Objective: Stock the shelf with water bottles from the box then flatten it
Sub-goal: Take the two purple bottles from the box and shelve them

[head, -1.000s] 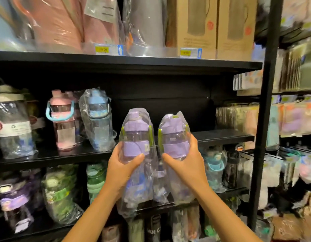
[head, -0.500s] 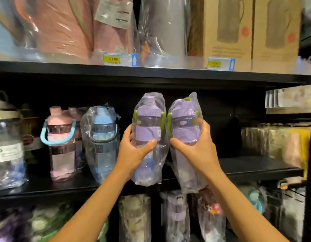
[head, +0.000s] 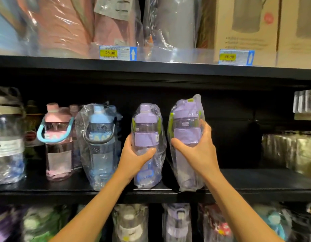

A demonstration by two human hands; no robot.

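Note:
Two purple water bottles in clear plastic bags stand side by side at the front of the black middle shelf (head: 255,182). My left hand (head: 133,158) grips the left purple bottle (head: 146,135) around its middle; its base rests on the shelf. My right hand (head: 198,147) grips the right purple bottle (head: 185,126), whose bagged base touches the shelf's front edge. Both bottles are upright. The box is not in view.
Left of my hands stand a bagged blue bottle (head: 100,142), a pink bottle (head: 58,142) and a large clear jug (head: 8,142). Bare shelf lies to the right, up to packaged goods (head: 290,151). The upper shelf (head: 151,67) hangs overhead; more bottles fill the shelf below.
Both hands have lifted the two purple bottles up and forward from below shelf height, and the bottles now sit on the middle shelf, slightly further apart.

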